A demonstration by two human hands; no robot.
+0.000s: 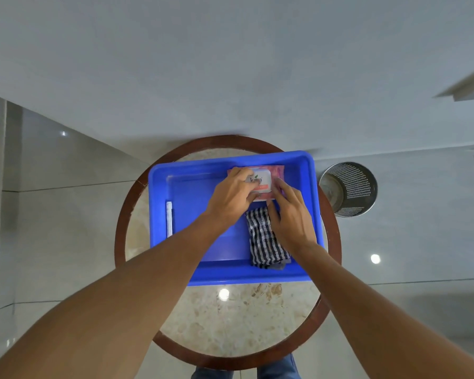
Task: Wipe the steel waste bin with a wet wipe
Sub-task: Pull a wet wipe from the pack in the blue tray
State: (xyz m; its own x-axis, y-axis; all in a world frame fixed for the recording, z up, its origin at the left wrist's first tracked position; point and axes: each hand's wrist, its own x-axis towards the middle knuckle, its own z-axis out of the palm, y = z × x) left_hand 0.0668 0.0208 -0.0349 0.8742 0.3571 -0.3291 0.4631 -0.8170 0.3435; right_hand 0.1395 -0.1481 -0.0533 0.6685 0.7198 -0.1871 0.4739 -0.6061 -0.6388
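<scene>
Two hands reach into a blue plastic tray [159, 187] that sits on a round table [230, 324] with a pale stone top and a dark wooden rim. Inside the tray, at its far right part, lies a pink pack of wet wipes [266, 181] with a white lid on top. The left hand [230, 198] rests over the near-left part of the pack, its fingers curled down onto the lid area. The right hand [290, 214] presses against the pack's right edge, with the fingers spread along its side. Both hands touch the pack, but whether either one grips it firmly cannot be told.

Just nearer than the pack, in the right half of the tray, lies a folded cloth [263, 239] with black and white checks, partly under the right wrist. Along the tray's left inner wall rests a thin white strip-like item [169, 217], too small to identify.

On the glossy tiled floor [66, 214], just to the right of the table and apart from the tray, stands the steel waste bin [353, 190], upright. It is round and silver, and its wall is perforated with a mesh of small holes.
</scene>
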